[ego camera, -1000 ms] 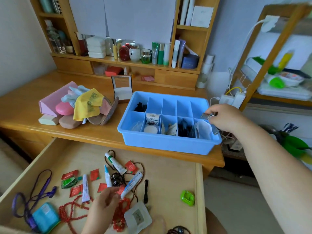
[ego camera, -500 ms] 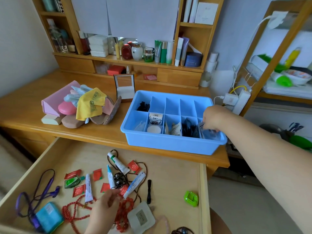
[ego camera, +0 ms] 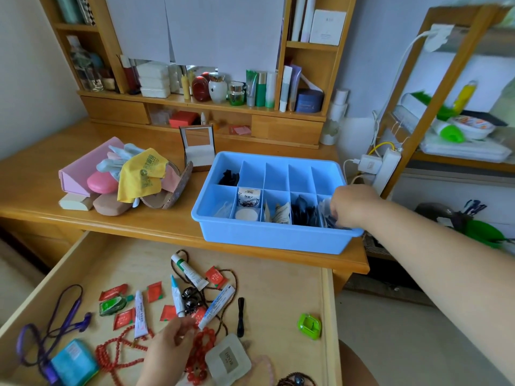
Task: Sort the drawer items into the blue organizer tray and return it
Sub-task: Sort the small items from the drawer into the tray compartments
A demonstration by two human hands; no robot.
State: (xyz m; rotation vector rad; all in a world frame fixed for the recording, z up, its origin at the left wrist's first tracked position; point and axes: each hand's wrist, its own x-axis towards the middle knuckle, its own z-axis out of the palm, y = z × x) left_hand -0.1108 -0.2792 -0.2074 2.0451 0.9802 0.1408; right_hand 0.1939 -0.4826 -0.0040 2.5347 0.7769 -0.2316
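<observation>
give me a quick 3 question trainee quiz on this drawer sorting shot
1. True or false: the tray sits inside the drawer.
2. Which tray compartment is the right hand reaching into? A. back left B. front right C. front left
3. Fill in: the left hand is low in the drawer, its fingers near the red ____.

Key: 1. False, it stands on the desk behind the open drawer. 2. B. 3. beads.
</observation>
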